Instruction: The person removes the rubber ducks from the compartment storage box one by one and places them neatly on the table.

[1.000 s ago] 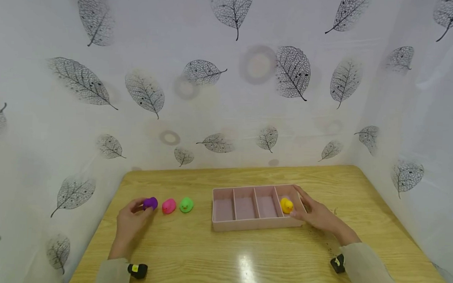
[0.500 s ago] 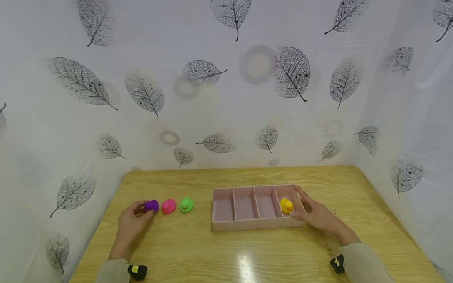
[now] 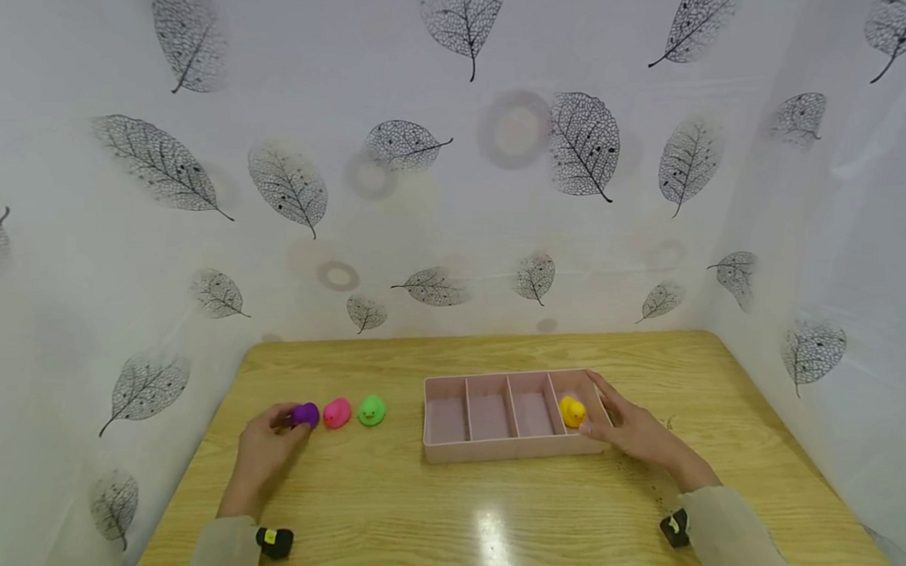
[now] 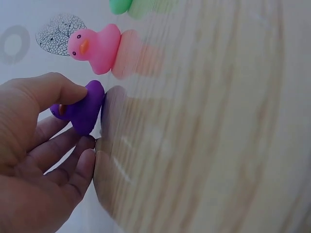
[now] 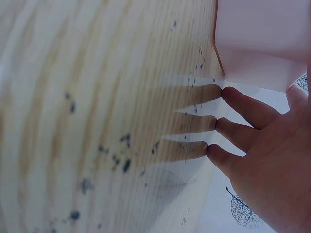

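Note:
My left hand (image 3: 263, 447) pinches a purple rubber duck (image 4: 88, 108) between thumb and fingers, its base right at the tabletop. Just to the right stands a pink rubber duck (image 3: 337, 413), and past it a green rubber duck (image 3: 371, 410). A pale pink divided tray (image 3: 515, 447) lies at right of centre. In its rightmost compartment sits a yellow rubber duck (image 3: 572, 412). My right hand (image 3: 631, 427) grips the tray's right end, index finger at the far corner and thumb near the front one. In the right wrist view its other fingertips touch the table.
The wood-grain table (image 3: 385, 514) is bounded by a white leaf-print sheet (image 3: 456, 208) behind and at both sides. Thin walls split the tray into several compartments. Dark specks mark the tabletop near my right wrist.
My left hand has shifted the purple duck slightly to the right and nearer me, closer to the pink duck. My right hand and the tray stay put.

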Demonstrator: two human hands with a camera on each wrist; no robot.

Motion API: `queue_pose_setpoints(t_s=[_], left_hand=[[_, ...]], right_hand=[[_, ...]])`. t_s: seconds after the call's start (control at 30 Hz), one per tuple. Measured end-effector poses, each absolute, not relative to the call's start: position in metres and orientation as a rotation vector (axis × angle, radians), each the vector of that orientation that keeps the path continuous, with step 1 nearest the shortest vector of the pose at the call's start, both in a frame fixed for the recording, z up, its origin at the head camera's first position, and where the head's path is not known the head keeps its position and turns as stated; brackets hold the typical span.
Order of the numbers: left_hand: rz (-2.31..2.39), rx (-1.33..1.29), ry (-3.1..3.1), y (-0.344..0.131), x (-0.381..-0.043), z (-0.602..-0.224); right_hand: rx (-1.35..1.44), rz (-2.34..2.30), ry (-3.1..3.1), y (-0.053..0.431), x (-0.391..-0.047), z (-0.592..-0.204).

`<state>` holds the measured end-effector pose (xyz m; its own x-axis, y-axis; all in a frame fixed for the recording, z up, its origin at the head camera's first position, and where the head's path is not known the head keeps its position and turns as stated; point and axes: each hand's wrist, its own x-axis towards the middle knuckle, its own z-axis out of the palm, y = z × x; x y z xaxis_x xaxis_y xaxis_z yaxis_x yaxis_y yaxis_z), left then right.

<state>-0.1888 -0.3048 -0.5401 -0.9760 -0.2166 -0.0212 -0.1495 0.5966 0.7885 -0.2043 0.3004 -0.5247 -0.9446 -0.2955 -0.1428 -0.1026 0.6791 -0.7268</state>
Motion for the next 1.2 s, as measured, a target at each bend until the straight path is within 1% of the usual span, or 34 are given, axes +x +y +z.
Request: queue_pose_setpoints(t_s=[0.47,0.83,1.2], left_hand=[[-1.297,0.285,-2.776,-0.306,-0.189,-0.539],[-1.373,0.304,-2.799,-0.310,-0.189,-0.539],[-1.255,0.140,-2.713,-0.307,-0.188,-0.522]], right_hand=[[-0.342,-1.106,2.650,0.300,-0.204,-0.525],[-0.325,-1.114,2.629,0.299,-0.205,-0.526],[-0.347,-1.107,2.654,0.300,-0.205,-0.525]])
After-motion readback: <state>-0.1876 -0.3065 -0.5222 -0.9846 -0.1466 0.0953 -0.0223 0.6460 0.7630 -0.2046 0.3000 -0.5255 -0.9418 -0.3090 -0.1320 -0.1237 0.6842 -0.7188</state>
